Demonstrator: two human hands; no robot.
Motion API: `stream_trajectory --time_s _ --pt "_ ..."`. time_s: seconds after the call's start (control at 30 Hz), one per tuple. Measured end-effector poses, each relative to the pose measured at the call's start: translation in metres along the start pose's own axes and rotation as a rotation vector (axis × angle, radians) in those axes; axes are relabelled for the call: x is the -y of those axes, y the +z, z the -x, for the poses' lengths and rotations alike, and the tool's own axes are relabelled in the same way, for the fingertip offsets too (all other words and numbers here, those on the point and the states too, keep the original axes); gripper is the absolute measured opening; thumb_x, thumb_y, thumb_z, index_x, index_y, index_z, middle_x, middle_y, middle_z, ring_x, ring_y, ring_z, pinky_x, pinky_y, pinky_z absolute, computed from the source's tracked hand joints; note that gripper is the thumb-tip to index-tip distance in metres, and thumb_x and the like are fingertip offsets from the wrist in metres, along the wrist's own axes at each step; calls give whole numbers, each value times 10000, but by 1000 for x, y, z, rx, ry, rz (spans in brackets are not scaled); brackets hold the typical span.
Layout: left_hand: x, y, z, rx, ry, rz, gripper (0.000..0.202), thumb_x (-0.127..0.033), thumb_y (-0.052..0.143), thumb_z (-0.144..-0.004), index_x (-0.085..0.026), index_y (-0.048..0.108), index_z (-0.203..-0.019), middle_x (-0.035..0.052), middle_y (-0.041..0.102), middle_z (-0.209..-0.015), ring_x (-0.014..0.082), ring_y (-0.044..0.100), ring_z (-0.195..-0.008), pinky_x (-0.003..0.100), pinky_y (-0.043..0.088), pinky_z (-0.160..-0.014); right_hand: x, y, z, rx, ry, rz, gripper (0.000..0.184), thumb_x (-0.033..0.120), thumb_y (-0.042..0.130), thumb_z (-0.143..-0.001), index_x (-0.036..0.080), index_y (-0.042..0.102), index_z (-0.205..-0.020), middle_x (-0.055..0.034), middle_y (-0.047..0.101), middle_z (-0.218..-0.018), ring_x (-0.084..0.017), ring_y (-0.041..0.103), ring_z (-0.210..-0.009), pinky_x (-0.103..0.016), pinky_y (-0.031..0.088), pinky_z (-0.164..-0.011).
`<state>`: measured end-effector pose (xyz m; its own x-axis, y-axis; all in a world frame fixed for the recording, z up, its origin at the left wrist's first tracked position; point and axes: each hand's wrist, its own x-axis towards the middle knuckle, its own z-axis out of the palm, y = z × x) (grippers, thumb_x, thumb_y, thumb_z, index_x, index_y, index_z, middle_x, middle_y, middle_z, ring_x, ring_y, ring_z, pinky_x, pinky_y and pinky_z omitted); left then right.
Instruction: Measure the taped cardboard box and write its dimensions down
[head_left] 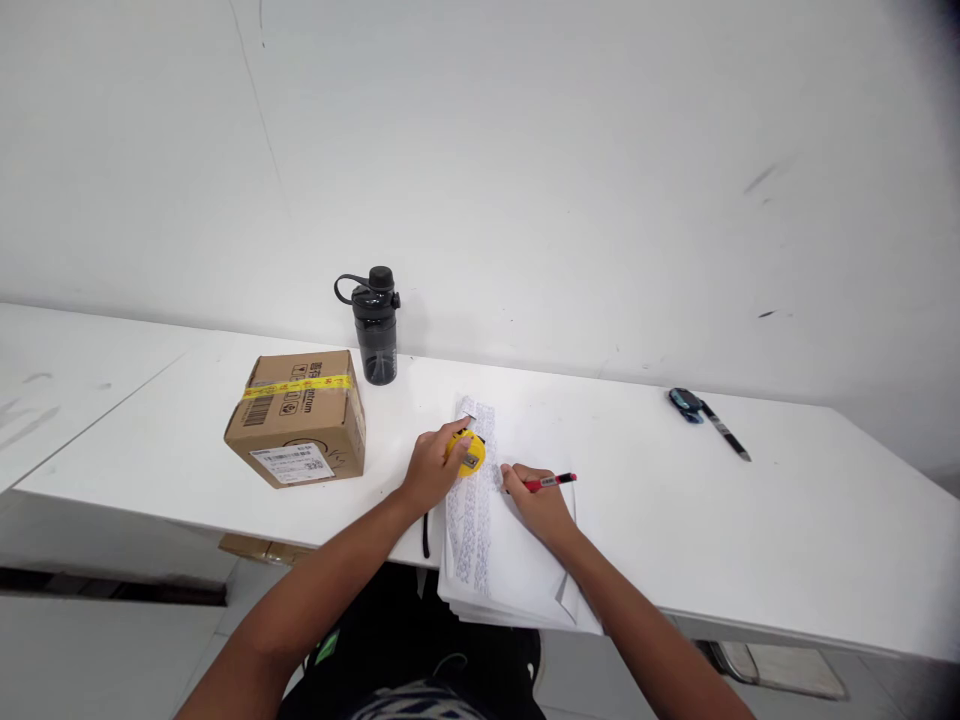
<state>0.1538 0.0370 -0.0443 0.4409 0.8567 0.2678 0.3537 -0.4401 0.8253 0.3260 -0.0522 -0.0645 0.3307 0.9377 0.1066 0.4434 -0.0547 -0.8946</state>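
Observation:
My left hand is closed around a yellow tape measure that rests on the left part of a stack of white paper sheets. A black strap hangs from the tape measure over the table's front edge. My right hand grips a red pen with its tip on the paper, just right of a printed column. The paper stack overhangs the front edge of the white table.
A taped cardboard box stands left of my hands. A dark water bottle is behind it near the wall. A small dark gadget with a strap lies at the far right. A second table adjoins on the left.

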Motion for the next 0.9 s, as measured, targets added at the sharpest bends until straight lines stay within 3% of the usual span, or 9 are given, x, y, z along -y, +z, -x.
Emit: stream_trajectory --time_s 0.27,0.4,0.57,0.8,0.9 --pt "-7 -4 2 44 -3 -57 349 -408 475 -922 -279 587 -1226 -3 672 -1194 199 598 -1076 347 426 -1003 -4 1 0 -6 -3 -2 464 543 493 -849 211 506 -525 7 503 -532 -151 464 -556 -285 384 -580" --pt "-7 -5 3 58 17 -48 388 -418 600 -846 -275 589 -1206 -5 683 -1163 207 619 -1047 355 437 -996 -5 2 -1 -11 -13 -7 475 556 468 -859 211 507 -534 17 466 -512 -148 451 -539 -281 376 -562" --pt "-7 -4 4 73 112 -82 367 -337 635 -824 -270 592 -1182 2 672 -1177 205 612 -1065 361 439 -994 -2 2 -2 15 -34 -17 504 584 485 -844 208 528 -510 9 475 -507 -158 466 -539 -290 387 -559" --pt "-6 -5 8 19 254 -88 320 -308 617 -833 -257 615 -1149 47 659 -1134 212 581 -1085 385 455 -991 -3 -14 -2 -237 -2 59 440 603 476 -873 211 652 -777 -43 667 -719 -213 594 -685 -316 449 -638" --pt "-4 -5 8 16 270 -79 331 -297 624 -822 -252 615 -1150 54 650 -1127 209 579 -1079 383 461 -991 -15 -19 -10 -379 -78 192 399 557 502 -869 201 671 -934 -63 695 -831 -224 614 -725 -332 472 -659"
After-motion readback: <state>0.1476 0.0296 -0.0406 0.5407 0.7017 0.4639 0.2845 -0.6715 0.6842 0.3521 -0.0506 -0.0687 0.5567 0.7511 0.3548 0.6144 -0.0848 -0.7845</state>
